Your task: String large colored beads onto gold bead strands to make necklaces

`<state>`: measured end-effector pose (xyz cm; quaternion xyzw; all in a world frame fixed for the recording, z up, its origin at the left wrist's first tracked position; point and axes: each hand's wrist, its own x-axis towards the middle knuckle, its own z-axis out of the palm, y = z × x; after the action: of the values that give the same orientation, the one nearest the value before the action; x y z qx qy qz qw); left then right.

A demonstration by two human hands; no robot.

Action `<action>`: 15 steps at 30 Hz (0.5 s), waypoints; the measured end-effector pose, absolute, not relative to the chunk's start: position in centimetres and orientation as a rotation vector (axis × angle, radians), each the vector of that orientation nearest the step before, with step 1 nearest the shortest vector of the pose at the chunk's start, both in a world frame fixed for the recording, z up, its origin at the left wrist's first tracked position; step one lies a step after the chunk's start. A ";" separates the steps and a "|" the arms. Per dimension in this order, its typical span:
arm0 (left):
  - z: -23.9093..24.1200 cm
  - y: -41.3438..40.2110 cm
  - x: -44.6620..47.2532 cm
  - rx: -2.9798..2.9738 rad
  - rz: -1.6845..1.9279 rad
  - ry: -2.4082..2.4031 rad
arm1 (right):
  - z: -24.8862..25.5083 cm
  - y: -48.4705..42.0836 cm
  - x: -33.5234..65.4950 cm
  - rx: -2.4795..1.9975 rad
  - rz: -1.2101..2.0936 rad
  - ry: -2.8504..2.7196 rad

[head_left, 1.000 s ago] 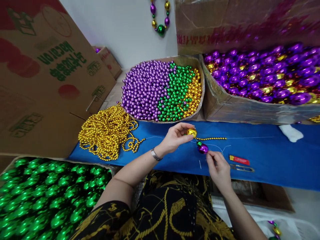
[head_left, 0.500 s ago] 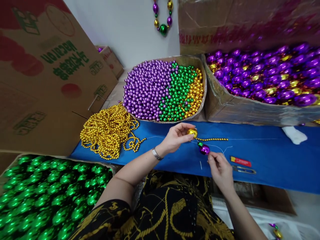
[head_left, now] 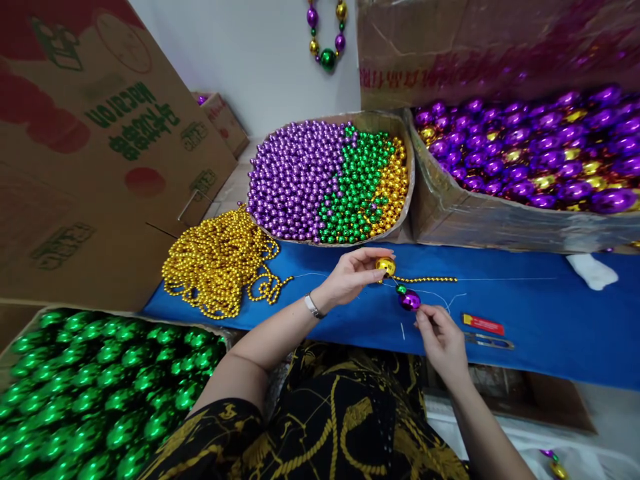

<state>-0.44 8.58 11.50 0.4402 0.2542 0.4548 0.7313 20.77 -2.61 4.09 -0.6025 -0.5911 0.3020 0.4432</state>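
Observation:
My left hand [head_left: 356,272] pinches a shiny gold bead [head_left: 385,266] between thumb and fingers, above the blue table cover [head_left: 540,320]. Down and to the right of it, a small green bead [head_left: 401,289] and a larger purple bead [head_left: 409,301] sit in line, seemingly on one string. My right hand [head_left: 443,339] is closed in a pinch at the lower end of the purple bead. What lies between its fingertips is too small to make out. Just behind the beads runs a short row of small gold beads [head_left: 427,279] on a thin white thread.
A heap of gold bead strands [head_left: 215,260] lies left. Boxes hold small mixed beads [head_left: 300,180], large purple and gold beads [head_left: 530,153] and large green beads [head_left: 110,393]. Right of my hands are a red-and-yellow packet [head_left: 483,324] and thread snips [head_left: 490,341]. A bead necklace [head_left: 327,60] hangs behind.
The whole view has shifted very slightly. Both hands keep the same grip, and the beads hold their places between them.

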 end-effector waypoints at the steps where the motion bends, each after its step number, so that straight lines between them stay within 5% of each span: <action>1: 11.4 8.5 -0.4 0.968 0.994 0.548 | 4.1 -2.6 20.7 -1.496 0.748 -1.464; 9: 10.9 8.1 -0.2 1.123 0.973 0.498 | 3.9 -2.3 20.0 -1.483 0.906 -1.315; 15: 13.4 15.8 -0.6 1.855 1.257 1.056 | 4.4 -2.1 19.9 -1.457 0.958 -1.195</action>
<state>-0.58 15.82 13.38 0.7080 0.4028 0.4797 0.3262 19.91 -2.08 4.39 -0.6004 -0.4923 0.3945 0.4914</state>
